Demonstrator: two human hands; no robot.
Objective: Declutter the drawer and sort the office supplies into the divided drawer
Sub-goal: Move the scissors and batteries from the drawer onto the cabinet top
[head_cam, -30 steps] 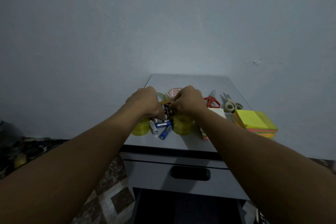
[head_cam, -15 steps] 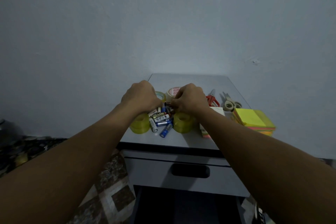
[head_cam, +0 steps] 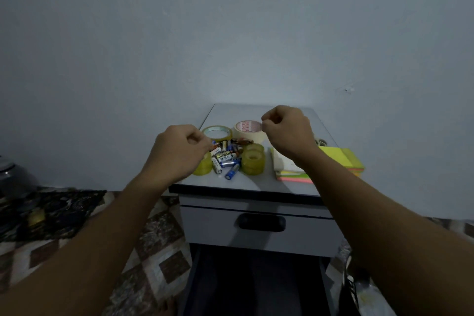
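Several loose batteries point(head_cam: 226, 157) lie in a heap on the grey cabinet top point(head_cam: 246, 182). Around them stand a clear tape roll point(head_cam: 217, 131), a cream masking tape roll point(head_cam: 247, 128) and two stacks of small yellow tape rolls point(head_cam: 253, 161) point(head_cam: 204, 166). My left hand point(head_cam: 179, 151) hovers at the heap's left edge with its fingers curled, fingertips next to a battery end, nothing plainly in it. My right hand point(head_cam: 287, 131) is raised over the masking tape, curled into a loose fist, with nothing visible in it.
Neon sticky notes point(head_cam: 342, 159) and a white pad on pastel notes point(head_cam: 287, 165) lie at the right. A scissors handle point(head_cam: 321, 140) peeks out behind my right wrist. The upper drawer point(head_cam: 261, 236) is closed; the drawer below point(head_cam: 256, 287) stands open and dark. A patterned rug point(head_cam: 154, 264) covers the floor.
Both hands have come off the battery heap and moved apart, the right one rising toward the back right. The batteries stay piled between the tape rolls.
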